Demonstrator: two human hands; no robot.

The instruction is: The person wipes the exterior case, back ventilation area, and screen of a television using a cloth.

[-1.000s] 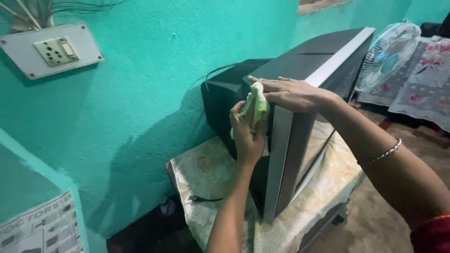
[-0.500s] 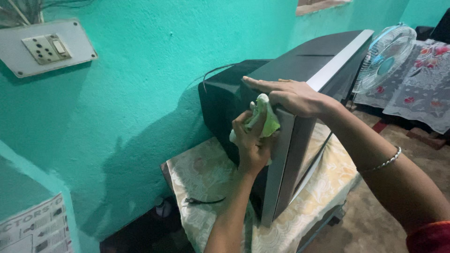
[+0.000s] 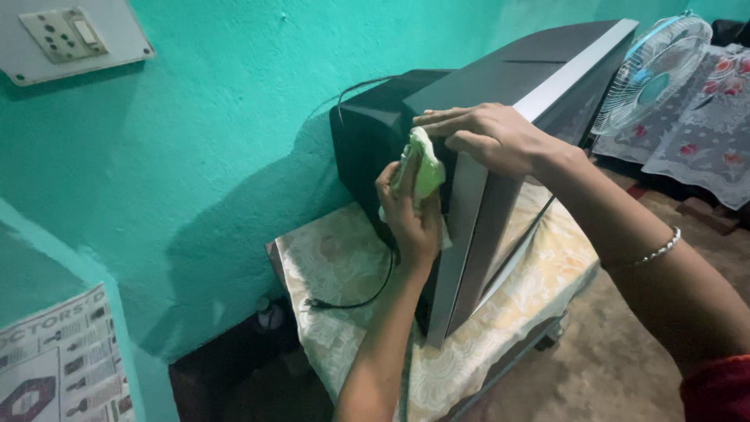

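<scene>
Right now the crumpled green and white cloth (image 3: 420,168) is pressed against the dark side panel of the boxy black television with the silver front frame (image 3: 500,74), just behind that frame's upper corner. My left hand (image 3: 410,211) is closed around the cloth, fingers curled over it, thumb up along its near edge. My right hand (image 3: 488,134) lies palm down on the top corner of the set, fingers loosely bent and spread over the edge, gripping nothing; a thin silver beaded bracelet (image 3: 655,252) sits on that wrist.

The television stands on a small table draped with a cream patterned cover (image 3: 344,266), pushed close to the teal painted wall (image 3: 234,117). A black cable (image 3: 367,295) trails down from the set's back and across the cover. High on the wall, at the left, is a white switch and socket plate (image 3: 66,39). Beyond the television, to the right, stands a white and blue table fan (image 3: 652,74), with a floral fabric (image 3: 707,117) behind it.
</scene>
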